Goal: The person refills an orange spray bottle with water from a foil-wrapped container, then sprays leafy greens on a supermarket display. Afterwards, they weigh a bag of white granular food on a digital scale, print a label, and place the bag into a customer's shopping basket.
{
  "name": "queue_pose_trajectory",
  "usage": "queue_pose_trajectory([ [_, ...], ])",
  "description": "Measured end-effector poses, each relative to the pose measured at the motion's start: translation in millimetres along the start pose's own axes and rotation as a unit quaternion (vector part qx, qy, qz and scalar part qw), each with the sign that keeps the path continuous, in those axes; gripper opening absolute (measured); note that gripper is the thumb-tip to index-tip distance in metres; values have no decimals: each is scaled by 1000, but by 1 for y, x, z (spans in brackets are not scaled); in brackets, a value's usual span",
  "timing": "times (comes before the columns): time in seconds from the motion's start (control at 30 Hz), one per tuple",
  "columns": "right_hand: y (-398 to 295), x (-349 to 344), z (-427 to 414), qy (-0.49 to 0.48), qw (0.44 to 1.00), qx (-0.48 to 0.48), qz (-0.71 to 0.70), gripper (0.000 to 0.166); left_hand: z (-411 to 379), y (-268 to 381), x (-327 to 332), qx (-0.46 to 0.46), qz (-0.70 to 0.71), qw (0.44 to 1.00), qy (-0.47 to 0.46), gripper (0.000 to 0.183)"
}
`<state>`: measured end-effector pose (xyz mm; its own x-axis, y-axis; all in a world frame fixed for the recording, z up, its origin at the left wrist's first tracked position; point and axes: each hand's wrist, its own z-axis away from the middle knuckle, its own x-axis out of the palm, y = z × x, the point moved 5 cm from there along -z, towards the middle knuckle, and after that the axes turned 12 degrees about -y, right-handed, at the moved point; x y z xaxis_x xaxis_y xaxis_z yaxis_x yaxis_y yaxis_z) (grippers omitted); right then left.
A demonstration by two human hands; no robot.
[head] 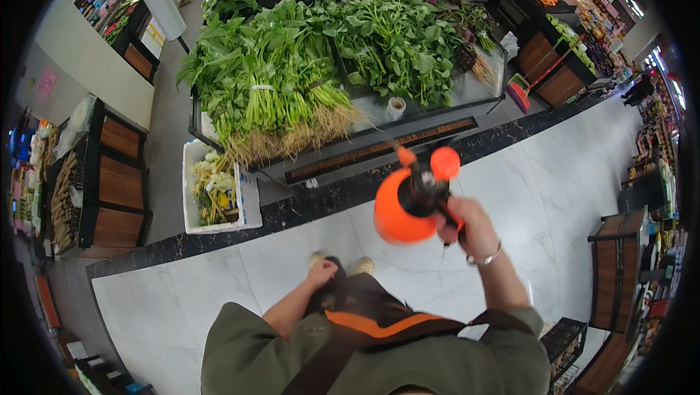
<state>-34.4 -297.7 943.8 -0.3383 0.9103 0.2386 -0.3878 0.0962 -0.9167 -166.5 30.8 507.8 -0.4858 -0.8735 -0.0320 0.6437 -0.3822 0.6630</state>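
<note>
My right hand (471, 224) grips the handle of an orange pump spray bottle (402, 214) with a black top and a red-orange knob. The bottle is held up over the pale tiled floor, its nozzle towards the vegetable stand (476, 94). Down by my leg hangs my left hand (322, 272), fingers curled, apparently holding nothing. Bundled leafy greens with roots (268, 105) cover the stand's left part. Loose-leaved greens (396, 45) fill its middle, and reddish-purple leafy vegetables (465, 23) lie at the right. On the front edge stands a small white roll (396, 106).
A white foam box (191, 198) of vegetable trimmings sits on the floor at the stand's left corner. A wooden bin (117, 182) holds long brown roots farther left. A red dustpan (518, 97) stands to the right. Behind me at right is a black crate (563, 340).
</note>
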Motion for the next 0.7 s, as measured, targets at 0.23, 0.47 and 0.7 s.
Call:
queue_pose_trajectory([
  [0.23, -79, -12, -14, -18, 994, -9, -112, 37, 38, 4, -59, -13, 155, 968, 195, 26],
  [0.47, -101, -68, -59, 13, 994, -40, -103, 29, 55, 16, -47, -21, 171, 956, 239, 24],
  [0.7, -159, -157, -144, 51, 995, -3, -87, 27, -17, 182, -29, 133, 57, 962, 233, 22],
])
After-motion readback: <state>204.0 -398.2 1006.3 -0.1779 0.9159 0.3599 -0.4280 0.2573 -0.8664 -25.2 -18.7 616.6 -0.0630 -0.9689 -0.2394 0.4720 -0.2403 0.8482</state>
